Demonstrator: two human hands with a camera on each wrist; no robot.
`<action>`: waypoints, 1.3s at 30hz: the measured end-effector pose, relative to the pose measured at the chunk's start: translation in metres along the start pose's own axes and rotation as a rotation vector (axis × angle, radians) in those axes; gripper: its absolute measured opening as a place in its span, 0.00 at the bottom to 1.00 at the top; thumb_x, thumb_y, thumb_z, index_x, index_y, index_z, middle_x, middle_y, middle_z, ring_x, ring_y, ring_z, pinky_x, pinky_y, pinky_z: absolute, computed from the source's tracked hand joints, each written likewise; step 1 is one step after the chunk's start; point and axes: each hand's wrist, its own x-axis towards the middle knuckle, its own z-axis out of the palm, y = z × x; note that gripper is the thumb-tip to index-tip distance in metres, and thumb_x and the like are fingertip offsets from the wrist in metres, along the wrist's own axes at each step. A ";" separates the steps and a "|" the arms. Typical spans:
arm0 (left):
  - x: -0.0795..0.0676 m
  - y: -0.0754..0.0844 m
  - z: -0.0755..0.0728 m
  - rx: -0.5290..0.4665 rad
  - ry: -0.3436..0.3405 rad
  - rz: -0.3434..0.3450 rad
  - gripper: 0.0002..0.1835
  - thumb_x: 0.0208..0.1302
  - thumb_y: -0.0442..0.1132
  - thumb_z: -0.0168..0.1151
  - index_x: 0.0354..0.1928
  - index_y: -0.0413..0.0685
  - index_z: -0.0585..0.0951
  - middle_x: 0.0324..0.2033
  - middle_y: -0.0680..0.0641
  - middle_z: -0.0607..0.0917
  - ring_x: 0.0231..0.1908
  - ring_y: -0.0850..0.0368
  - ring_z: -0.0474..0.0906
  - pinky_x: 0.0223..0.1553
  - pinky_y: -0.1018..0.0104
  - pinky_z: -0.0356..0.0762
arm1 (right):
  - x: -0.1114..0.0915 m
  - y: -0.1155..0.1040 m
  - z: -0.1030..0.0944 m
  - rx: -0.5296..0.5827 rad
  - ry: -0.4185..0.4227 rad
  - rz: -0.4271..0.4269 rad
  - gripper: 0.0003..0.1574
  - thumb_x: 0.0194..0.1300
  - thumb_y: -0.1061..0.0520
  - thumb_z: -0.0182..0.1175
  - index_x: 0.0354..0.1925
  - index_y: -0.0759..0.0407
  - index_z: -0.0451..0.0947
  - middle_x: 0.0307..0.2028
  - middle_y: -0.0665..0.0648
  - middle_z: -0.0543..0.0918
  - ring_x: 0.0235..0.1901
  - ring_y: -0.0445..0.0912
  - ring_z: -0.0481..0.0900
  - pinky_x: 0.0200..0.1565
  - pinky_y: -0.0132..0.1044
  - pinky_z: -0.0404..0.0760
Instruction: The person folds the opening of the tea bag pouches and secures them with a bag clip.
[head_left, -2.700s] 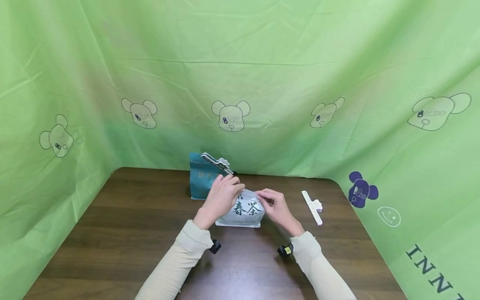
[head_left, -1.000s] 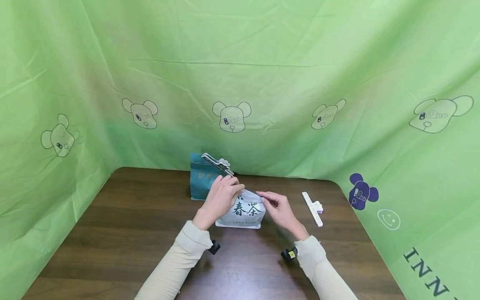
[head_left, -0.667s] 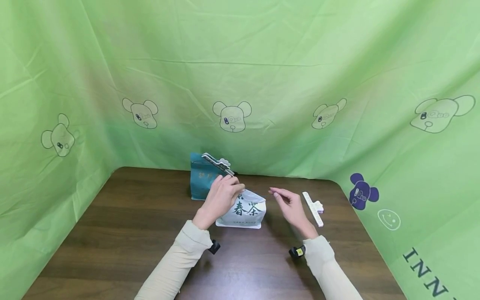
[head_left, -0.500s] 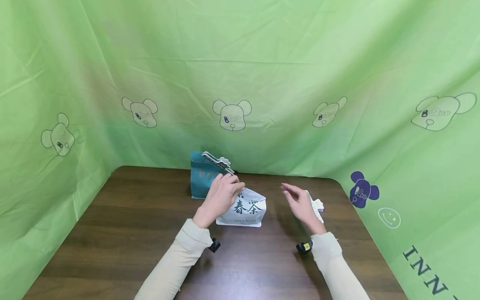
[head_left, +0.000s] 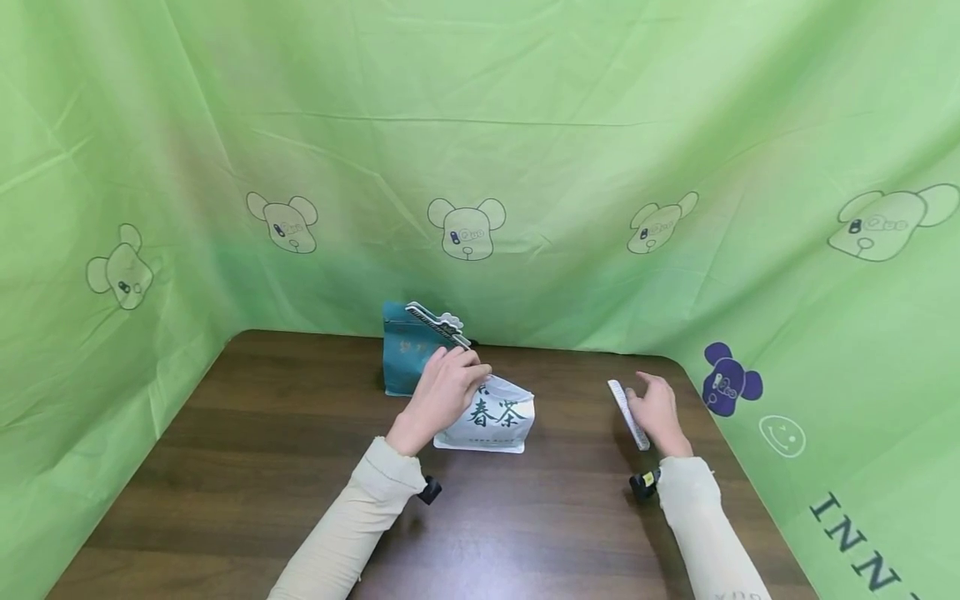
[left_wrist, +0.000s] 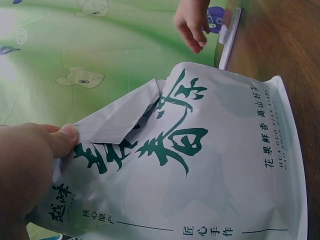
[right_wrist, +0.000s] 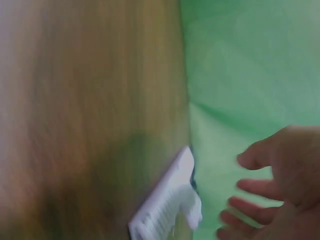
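A white tea bag [head_left: 487,421] with green characters stands on the table, its top folded over toward the front. My left hand [head_left: 444,390] pinches the left end of that fold; in the left wrist view the thumb [left_wrist: 67,135] lies on the folded flap [left_wrist: 117,112]. A long white sealing clip [head_left: 628,417] with a wavy-edged handle lies on the table at the right. My right hand [head_left: 657,410] is over the handle side of this clip. In the blurred right wrist view its fingers are spread and apart from the clip [right_wrist: 170,205].
Behind my left hand stands a teal bag [head_left: 405,354] with another sealing clip [head_left: 437,323] slanting across its top corner. The brown table [head_left: 247,450] ends at a green printed cloth [head_left: 465,150] at the back and sides.
My right hand has let go of the white tea bag's fold and moved right to the loose clip. My left hand has kept its pinch on the fold.
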 end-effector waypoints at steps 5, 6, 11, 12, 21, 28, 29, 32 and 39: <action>0.000 0.000 0.000 0.000 -0.001 -0.004 0.07 0.69 0.41 0.67 0.44 0.53 0.91 0.32 0.54 0.85 0.33 0.58 0.75 0.32 0.67 0.63 | 0.007 0.018 -0.007 -0.141 -0.169 0.082 0.36 0.70 0.57 0.54 0.62 0.86 0.65 0.56 0.86 0.72 0.58 0.79 0.69 0.62 0.66 0.66; 0.000 0.000 0.000 0.000 -0.002 -0.006 0.07 0.69 0.41 0.67 0.44 0.53 0.91 0.32 0.54 0.84 0.33 0.58 0.75 0.32 0.67 0.63 | 0.008 0.020 -0.007 -0.156 -0.198 0.086 0.35 0.70 0.56 0.54 0.61 0.86 0.66 0.55 0.85 0.74 0.57 0.79 0.70 0.61 0.66 0.67; 0.000 0.000 0.000 -0.002 -0.010 -0.014 0.07 0.69 0.41 0.67 0.45 0.53 0.91 0.32 0.54 0.84 0.33 0.58 0.75 0.33 0.67 0.63 | 0.007 0.028 -0.005 -0.159 -0.242 0.084 0.30 0.68 0.56 0.54 0.54 0.84 0.73 0.49 0.81 0.80 0.50 0.74 0.76 0.56 0.64 0.72; 0.000 0.000 0.000 -0.003 -0.013 -0.016 0.07 0.69 0.41 0.67 0.45 0.53 0.91 0.32 0.54 0.85 0.34 0.58 0.75 0.33 0.67 0.63 | 0.006 0.029 -0.005 -0.156 -0.239 0.083 0.29 0.67 0.56 0.54 0.53 0.83 0.74 0.48 0.80 0.80 0.49 0.73 0.77 0.55 0.63 0.73; 0.000 0.000 0.000 0.002 -0.019 -0.017 0.07 0.69 0.40 0.67 0.45 0.53 0.91 0.32 0.54 0.85 0.34 0.58 0.76 0.33 0.67 0.64 | 0.003 0.026 -0.002 -0.094 -0.189 0.127 0.22 0.66 0.59 0.58 0.48 0.79 0.79 0.40 0.74 0.83 0.37 0.62 0.80 0.40 0.51 0.76; 0.000 0.000 0.002 -0.011 0.008 -0.007 0.07 0.68 0.40 0.67 0.43 0.52 0.91 0.32 0.54 0.85 0.34 0.58 0.76 0.32 0.66 0.64 | 0.001 0.022 -0.003 -0.067 -0.151 0.154 0.22 0.65 0.59 0.61 0.49 0.78 0.78 0.42 0.75 0.83 0.38 0.63 0.80 0.39 0.53 0.77; 0.000 0.000 0.002 -0.012 0.008 -0.007 0.07 0.68 0.40 0.67 0.43 0.52 0.91 0.32 0.54 0.85 0.34 0.58 0.76 0.32 0.66 0.64 | 0.001 0.021 -0.003 -0.063 -0.147 0.154 0.22 0.64 0.59 0.62 0.49 0.78 0.78 0.41 0.75 0.83 0.38 0.63 0.80 0.40 0.54 0.77; -0.001 0.000 0.002 -0.014 0.007 -0.008 0.07 0.68 0.40 0.67 0.44 0.52 0.91 0.32 0.54 0.85 0.34 0.58 0.76 0.32 0.66 0.64 | 0.000 0.020 -0.003 -0.046 -0.144 0.157 0.24 0.63 0.58 0.64 0.48 0.80 0.78 0.42 0.76 0.83 0.41 0.65 0.80 0.45 0.57 0.78; -0.001 0.000 0.001 -0.015 0.007 -0.014 0.07 0.68 0.40 0.67 0.44 0.53 0.91 0.32 0.54 0.85 0.34 0.58 0.76 0.32 0.66 0.64 | 0.000 0.017 -0.004 -0.023 -0.153 0.164 0.29 0.60 0.55 0.70 0.46 0.82 0.80 0.41 0.77 0.84 0.43 0.66 0.82 0.49 0.58 0.79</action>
